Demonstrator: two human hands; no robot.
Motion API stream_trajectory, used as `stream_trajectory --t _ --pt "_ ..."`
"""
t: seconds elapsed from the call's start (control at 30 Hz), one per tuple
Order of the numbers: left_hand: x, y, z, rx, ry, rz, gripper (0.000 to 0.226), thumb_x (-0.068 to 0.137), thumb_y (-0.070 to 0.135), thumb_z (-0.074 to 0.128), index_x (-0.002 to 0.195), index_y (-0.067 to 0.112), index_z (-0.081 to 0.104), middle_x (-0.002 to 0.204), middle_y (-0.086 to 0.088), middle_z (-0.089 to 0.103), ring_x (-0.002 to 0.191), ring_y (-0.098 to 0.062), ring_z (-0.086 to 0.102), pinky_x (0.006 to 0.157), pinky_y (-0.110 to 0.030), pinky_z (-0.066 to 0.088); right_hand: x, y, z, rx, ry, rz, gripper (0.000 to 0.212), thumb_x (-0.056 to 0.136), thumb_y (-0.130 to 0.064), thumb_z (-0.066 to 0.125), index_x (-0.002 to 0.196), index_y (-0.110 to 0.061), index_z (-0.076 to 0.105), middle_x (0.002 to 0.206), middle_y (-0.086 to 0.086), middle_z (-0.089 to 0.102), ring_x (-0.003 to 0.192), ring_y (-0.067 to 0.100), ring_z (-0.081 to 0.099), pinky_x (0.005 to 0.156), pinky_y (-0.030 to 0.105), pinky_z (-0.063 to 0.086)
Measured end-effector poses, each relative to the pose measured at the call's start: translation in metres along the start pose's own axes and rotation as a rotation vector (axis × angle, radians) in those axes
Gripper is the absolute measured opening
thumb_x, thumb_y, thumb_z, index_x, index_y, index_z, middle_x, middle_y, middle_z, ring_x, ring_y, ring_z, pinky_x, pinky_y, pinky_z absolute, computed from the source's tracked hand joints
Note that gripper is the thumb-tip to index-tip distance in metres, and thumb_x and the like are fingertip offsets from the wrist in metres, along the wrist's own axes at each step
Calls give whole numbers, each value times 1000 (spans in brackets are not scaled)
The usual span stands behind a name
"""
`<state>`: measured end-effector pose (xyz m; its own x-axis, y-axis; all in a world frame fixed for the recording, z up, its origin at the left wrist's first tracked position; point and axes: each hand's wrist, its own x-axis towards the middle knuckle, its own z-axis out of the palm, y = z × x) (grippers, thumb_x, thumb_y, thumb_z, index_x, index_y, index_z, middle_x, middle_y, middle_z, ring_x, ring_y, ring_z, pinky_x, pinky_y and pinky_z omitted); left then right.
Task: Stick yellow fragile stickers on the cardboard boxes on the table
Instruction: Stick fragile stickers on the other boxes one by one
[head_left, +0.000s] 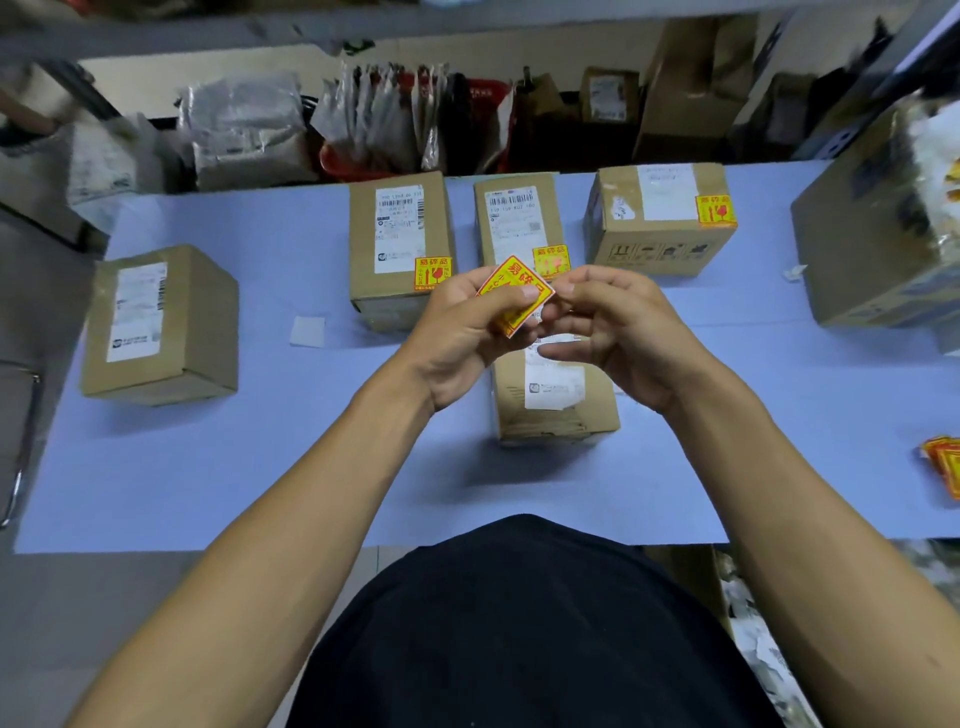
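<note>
Holding a yellow fragile sticker (514, 293) between both hands, above the near box (556, 395). Your left hand (462, 338) pinches its lower left side, thumb across the face; your right hand (618, 332) closes its fingertips on the right corner. Sticker sits tilted like a diamond, off every surface.

Three boxes along the far edge of the worktop (291, 467) already carry stickers: far-left box (400, 249), middle box (519, 223), far-right box (660, 218). The lone box (161, 325) at left has only a white label, well apart from the rest. Near box is partly hidden by your hands; can't tell if it is stickered.

Spare stickers (943, 462) lie at the right edge. A white backing scrap (307, 331) lies between the lone box and the far-left box. A large carton (878, 234) crowds the right end. Open room: front-left of the worktop.
</note>
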<state>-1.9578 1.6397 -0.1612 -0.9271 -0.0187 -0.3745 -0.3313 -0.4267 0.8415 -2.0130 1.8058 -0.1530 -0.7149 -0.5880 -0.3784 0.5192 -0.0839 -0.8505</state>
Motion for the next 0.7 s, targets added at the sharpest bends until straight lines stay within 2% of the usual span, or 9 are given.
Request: stream_trajectory --t 0.17,0.47,0.63,0.7 --pt "-6 4 -6 15 -54 7 18 92 2 59 85 13 71 69 -4 69 55 -8 62 57 -21 53 -1 1 5 -17 -67 -19 16 95 -10 59 83 -12 70 78 7 69 74 19 70 62 31 61" --pt "-8 2 -2 47 -19 46 13 91 0 62 89 10 69 70 -4 70 58 -10 65 57 -22 53 -5 4 6 -114 -40 -72 23 98 -10 55 81 -15 67 74 4 67 73 13 67 61 30 60" --pt "-6 1 2 35 2 50 21 90 -2 62 82 15 72 69 -2 70 56 -10 64 56 -21 54 -7 2 1 -81 -30 -51 13 94 -16 59 88 -11 70 80 7 71 78 17 69 60 32 60" --pt "-5 1 3 33 5 52 20 90 -3 61 83 13 71 69 -3 69 56 -11 64 56 -21 54 -7 1 -1 -79 -32 -60 15 94 -14 60 84 -13 72 81 8 71 77 16 70 61 31 61"
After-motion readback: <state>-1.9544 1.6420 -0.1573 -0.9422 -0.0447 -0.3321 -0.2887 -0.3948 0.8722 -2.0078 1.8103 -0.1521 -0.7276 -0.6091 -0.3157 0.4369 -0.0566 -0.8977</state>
